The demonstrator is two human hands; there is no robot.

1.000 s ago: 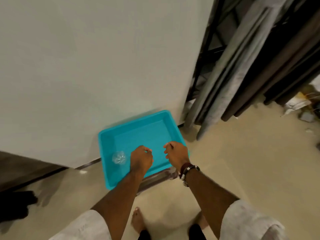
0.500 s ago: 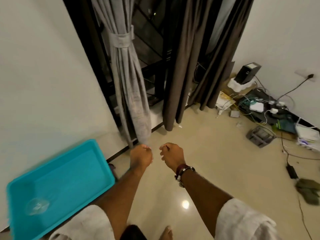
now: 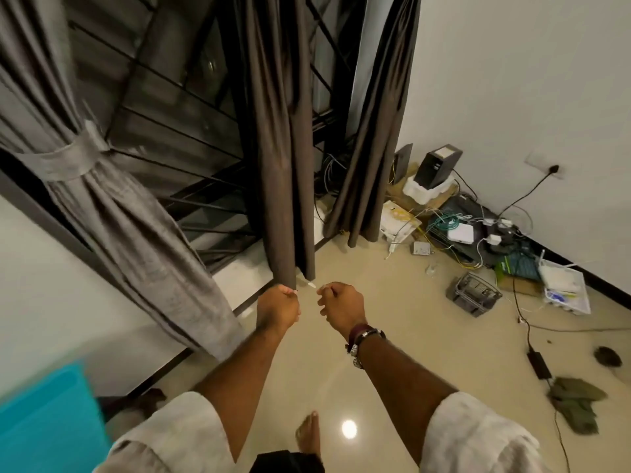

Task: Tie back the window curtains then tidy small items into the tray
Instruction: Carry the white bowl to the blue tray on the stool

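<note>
My left hand (image 3: 278,307) and my right hand (image 3: 341,307) are held out side by side over the floor, fingers curled, with nothing visible in them. Just beyond my left hand hangs the bottom of a loose dark brown curtain (image 3: 286,165). A second dark brown curtain (image 3: 372,148) hangs further right. The grey curtain (image 3: 136,240) on the left is gathered by a grey tie band (image 3: 68,158). A corner of the turquoise tray (image 3: 41,421) shows at the bottom left, blurred.
Clutter fills the right corner by the wall: a black box (image 3: 438,165), tangled cables and white devices (image 3: 461,232), a black mesh basket (image 3: 473,295), a power adapter (image 3: 539,365) and a green cloth (image 3: 577,401). A barred window (image 3: 191,124) lies behind the curtains.
The view has swung right from the tray to the window and clutter. Both hands stay curled and close together, and the tray has slid to the bottom left edge.
</note>
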